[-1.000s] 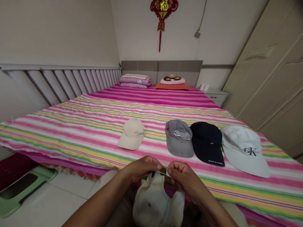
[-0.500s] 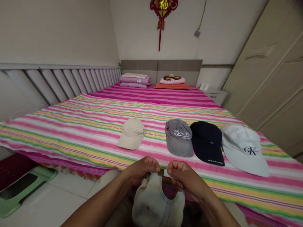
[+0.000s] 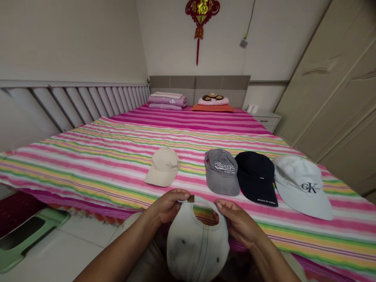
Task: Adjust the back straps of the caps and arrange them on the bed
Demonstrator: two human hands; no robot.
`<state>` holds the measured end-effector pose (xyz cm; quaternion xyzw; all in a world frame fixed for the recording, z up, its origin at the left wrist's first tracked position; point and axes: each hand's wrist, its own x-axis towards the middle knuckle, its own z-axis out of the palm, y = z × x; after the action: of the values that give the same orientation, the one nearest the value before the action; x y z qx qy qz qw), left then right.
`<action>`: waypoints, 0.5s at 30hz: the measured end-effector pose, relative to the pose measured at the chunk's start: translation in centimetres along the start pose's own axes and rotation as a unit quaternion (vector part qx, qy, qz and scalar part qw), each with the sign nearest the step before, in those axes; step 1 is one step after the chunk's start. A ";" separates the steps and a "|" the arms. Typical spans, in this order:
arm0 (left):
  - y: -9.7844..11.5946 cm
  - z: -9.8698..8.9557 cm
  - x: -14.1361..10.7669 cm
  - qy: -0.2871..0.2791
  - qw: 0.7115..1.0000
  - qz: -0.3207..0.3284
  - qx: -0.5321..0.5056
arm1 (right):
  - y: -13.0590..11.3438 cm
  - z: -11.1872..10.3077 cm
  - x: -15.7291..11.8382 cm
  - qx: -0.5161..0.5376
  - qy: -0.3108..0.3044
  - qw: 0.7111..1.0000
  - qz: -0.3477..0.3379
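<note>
Here's the left hand (image 3: 169, 205) and right hand (image 3: 237, 223), fingers curled, pinching a scuffed white cotton cap (image 3: 196, 244) at its arched back opening, brass strap buckle (image 3: 191, 198) on top, held just off the striped bedsheet (image 3: 88, 172).

The left forearm (image 3: 117, 250) rises from seven o'clock and the right forearm (image 3: 273, 262) from five, both bare. The left hand (image 3: 169, 205) sits at nine o'clock from the right hand (image 3: 239, 223), well apart; both curl their fingers in a pinching grip, wrists slightly bent.
</note>
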<state>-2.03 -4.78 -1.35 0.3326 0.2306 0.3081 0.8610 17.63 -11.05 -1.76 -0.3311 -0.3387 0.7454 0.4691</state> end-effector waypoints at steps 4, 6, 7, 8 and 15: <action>0.2 -0.5 0.2 -0.015 1.000 0.015 -0.011 | -0.5 -0.6 -0.4 -0.037 -0.030 0.998 0.039; 0.3 -0.7 0.2 -0.012 1.000 0.023 -0.003 | -0.5 -1.0 -0.4 -0.034 -0.036 0.998 0.045; 0.4 -0.7 0.2 -0.009 1.000 0.022 0.006 | -0.5 -1.2 -0.4 -0.020 -0.034 0.999 0.033; 0.5 -0.7 0.2 -0.007 1.000 0.018 0.017 | -0.5 -1.3 -0.4 0.000 -0.028 0.999 0.015; 2.3 -0.7 0.6 -0.068 0.997 0.002 0.043 | -2.5 -0.2 0.3 0.117 0.027 0.991 -0.057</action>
<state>-2.94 -2.69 -0.28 0.3904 0.1837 0.2764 0.8587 18.86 -9.88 0.12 -0.2742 -0.2545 0.7430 0.5550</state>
